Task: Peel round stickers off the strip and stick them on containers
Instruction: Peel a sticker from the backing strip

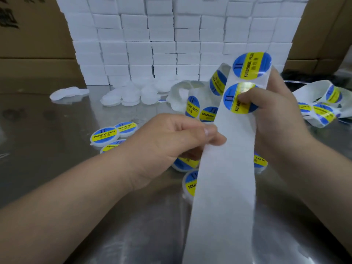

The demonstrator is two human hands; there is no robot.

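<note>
A long white backing strip (224,178) runs up the middle of the view, its lower part bare. Two round blue-and-yellow "Soldering Paste" stickers sit near its top, the upper sticker (251,66) above the lower sticker (240,98). My right hand (274,115) holds the strip from behind, thumb pressed on the lower sticker. My left hand (171,143) pinches the strip's left edge lower down. Labelled round white containers (104,136) lie on the metal table at the left and under the strip. Unlabelled white containers (131,95) lie further back.
A wall of stacked white boxes (171,35) fills the back, with brown cartons (36,39) on either side. Loose coils of sticker strip (323,103) lie at the right and behind my hands. The table (47,168) is shiny metal.
</note>
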